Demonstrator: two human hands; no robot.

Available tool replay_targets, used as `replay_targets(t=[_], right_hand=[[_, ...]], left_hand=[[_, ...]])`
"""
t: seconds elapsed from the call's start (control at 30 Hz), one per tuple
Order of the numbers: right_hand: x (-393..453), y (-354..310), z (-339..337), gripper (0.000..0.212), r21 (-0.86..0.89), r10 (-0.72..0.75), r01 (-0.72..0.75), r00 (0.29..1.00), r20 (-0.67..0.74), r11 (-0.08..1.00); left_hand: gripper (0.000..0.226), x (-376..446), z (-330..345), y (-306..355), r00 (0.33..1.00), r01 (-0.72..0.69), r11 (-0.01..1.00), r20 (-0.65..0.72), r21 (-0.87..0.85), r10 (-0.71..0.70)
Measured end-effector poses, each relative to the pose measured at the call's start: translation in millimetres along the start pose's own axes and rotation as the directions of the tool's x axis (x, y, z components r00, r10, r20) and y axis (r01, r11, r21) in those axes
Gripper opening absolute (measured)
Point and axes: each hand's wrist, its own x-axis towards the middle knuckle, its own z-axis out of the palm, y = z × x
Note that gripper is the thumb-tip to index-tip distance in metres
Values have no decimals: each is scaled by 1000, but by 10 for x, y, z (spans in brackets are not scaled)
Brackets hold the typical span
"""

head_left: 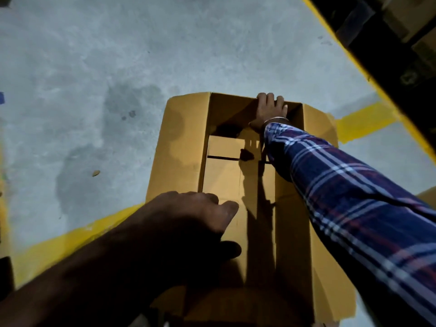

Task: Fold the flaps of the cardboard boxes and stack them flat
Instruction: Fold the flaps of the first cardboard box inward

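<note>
Curling over the far rim of the cardboard box (226, 175), the right hand (271, 109) is grasping that top edge at about one o'clock from the middle of the view, fingers hooked over the outside and the palm laid against the inner wall. A thin bangle (276, 120) sits at the wrist, just where the blue plaid sleeve (349, 190) begins; that sleeve runs back across the open box toward four o'clock. The left hand (188, 223), nearer and in deep shadow at about seven o'clock, has its grip on the near left wall of the box, fingers bent over the rim and the thumb reaching inside, though the shadow hides just how tightly it holds. The box itself stands open-topped on the concrete floor (94, 55) in the middle of the view, reaching from the centre down to six o'clock. Its left flap (179, 147) is spread outward toward nine o'clock and its right flap (320, 128) outward toward three o'clock. Inside, the bottom flaps lie folded flat, with a dark seam crossing between them near the far end, and the shadows of the arms fall across them. Dark damp-looking patches mark the grey floor at ten o'clock from the box. Yellow painted floor lines (363, 123) run out from behind the box at two o'clock and under its near left corner at eight o'clock. A dark rack (387, 43) holding cartons fills the corner at one to two o'clock.
</note>
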Motion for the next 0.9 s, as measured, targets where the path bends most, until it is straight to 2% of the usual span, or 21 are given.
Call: replay_targets(t=[0.03, 0.13, 0.2, 0.27, 0.33, 0.4, 0.47, 0.57, 0.67, 0.73, 0.8, 0.9], right_hand=[[17, 24, -23, 82, 5, -10, 10, 1000, 22, 1000], [-36, 98, -69, 103, 36, -56, 53, 993, 106, 998], [-226, 134, -113, 108, 96, -85, 77, 993, 82, 992], [-565, 149, -123, 99, 183, -89, 82, 995, 31, 980], [-1008, 110, -77, 84, 296, -46, 29, 998, 52, 955], [-1530, 27, -9, 65, 414, -8, -55, 989, 149, 909], [-2095, -79, 31, 55, 482, -37, -105, 961, 275, 870], [-3011, -277, 145, 46, 504, -130, -167, 855, 502, 847], [-3748, -531, 357, 48, 489, -162, -212, 772, 615, 846], [-4093, -706, 501, 53, 482, -132, -235, 780, 612, 844], [-4296, -855, 607, 55, 422, -90, -195, 819, 567, 885], [-4491, -992, 735, 38, 320, -51, -128, 868, 495, 939]], left_hand=[[56, 7, 36, -20, 1000, -6, 1000, 0, 10, 6], [70, -98, 130, -59, 988, -39, 993, -144, 110, 55], [72, -229, 141, -36, 978, -45, 992, -197, 120, 68], [68, -384, 135, 29, 968, -32, 993, -244, 116, 59], [66, -482, 150, 67, 951, -15, 992, -306, 123, 52], [66, -524, 190, 76, 938, 17, 994, -345, 112, 23], [67, -506, 202, 40, 937, 36, 995, -348, 95, -1], [68, -483, 275, -49, 924, 80, 992, -380, 99, -36], [70, -535, 368, -78, 912, 143, 985, -398, 96, -93], [73, -621, 427, -69, 908, 168, 984, -398, 58, -132], [75, -731, 495, -43, 902, 169, 986, -405, 5, -153], [75, -881, 630, 27, 901, 123, 991, -412, -56, -135]])
